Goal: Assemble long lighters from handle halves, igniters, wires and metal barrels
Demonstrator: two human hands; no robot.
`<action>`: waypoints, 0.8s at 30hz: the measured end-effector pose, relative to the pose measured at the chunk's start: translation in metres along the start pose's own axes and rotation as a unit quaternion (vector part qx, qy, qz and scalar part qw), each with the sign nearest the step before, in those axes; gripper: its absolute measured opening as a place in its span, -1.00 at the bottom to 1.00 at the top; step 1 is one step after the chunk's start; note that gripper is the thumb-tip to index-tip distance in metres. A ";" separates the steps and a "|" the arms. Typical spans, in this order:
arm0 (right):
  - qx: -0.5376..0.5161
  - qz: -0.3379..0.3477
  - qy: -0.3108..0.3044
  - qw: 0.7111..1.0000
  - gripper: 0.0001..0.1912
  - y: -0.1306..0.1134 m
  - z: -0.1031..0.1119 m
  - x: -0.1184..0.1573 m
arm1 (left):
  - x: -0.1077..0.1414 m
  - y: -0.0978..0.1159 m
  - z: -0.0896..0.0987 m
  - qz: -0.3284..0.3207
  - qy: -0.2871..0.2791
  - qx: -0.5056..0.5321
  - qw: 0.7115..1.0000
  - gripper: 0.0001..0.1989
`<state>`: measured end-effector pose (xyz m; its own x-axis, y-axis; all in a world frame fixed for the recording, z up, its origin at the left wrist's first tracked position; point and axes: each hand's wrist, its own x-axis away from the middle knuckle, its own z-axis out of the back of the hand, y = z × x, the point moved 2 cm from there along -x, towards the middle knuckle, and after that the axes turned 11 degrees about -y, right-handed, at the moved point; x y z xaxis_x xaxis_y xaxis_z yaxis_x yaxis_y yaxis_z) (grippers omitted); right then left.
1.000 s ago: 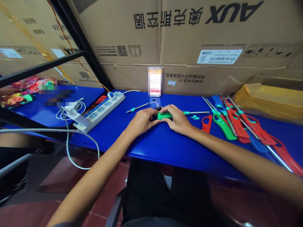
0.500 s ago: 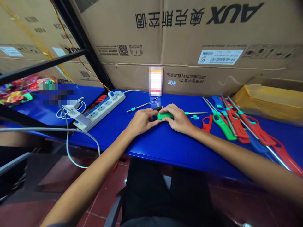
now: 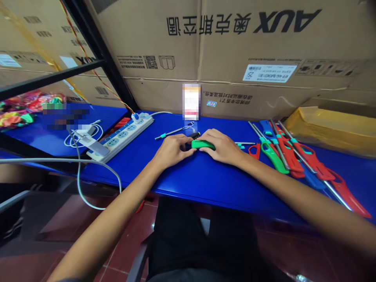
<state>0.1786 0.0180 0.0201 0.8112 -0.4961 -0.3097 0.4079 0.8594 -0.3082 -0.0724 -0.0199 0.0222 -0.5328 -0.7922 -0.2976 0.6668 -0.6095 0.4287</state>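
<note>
Between my hands, low over the blue table, is the green handle [image 3: 202, 144] of a long-necked lighter. My right hand [image 3: 222, 147] holds it, thumb along the near side and fingers curled over the top. My left hand [image 3: 173, 150] is closed at its left end, thumb and forefinger pinching there. Just behind the fingertips lies a black tool handle with a yellow end [image 3: 195, 135], partly covered. A thin metal rod with a teal collar [image 3: 169, 133] lies beyond my left hand. Past my right hand the tip of another metal rod [image 3: 248, 143] shows.
Several red, green and blue long lighters [image 3: 293, 152] lie at the right, before a yellow-taped box [image 3: 329, 131]. A red trigger-guard piece [image 3: 254, 151] sits beside them. At the left are a white power strip [image 3: 122, 137] and cables. A phone-like screen [image 3: 191, 102] leans against the big carton [image 3: 223, 51].
The view has shifted slightly. The green handle sits a little flatter and further left between my fingers, with both hands still on it. My right hand covers more of the rod behind it.
</note>
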 end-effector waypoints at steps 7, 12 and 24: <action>0.020 -0.077 -0.080 0.994 -0.78 0.013 0.018 0.006 | 0.003 0.000 0.003 0.064 -0.032 0.009 0.997 -0.76; 0.007 -0.036 -0.077 0.996 -0.77 0.006 0.009 0.004 | -0.001 0.021 -0.004 0.044 -0.074 -0.101 0.991 -0.69; -0.009 -0.075 -0.113 0.991 -0.72 0.043 0.041 0.027 | 0.001 0.010 -0.002 0.039 -0.068 -0.142 0.987 -0.78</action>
<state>0.2348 0.0464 0.0354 0.8160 -0.5759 -0.0510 0.5250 0.7751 -0.3516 -0.0654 -0.0269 0.0239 -0.5253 -0.8380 -0.1479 0.8178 -0.5452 0.1845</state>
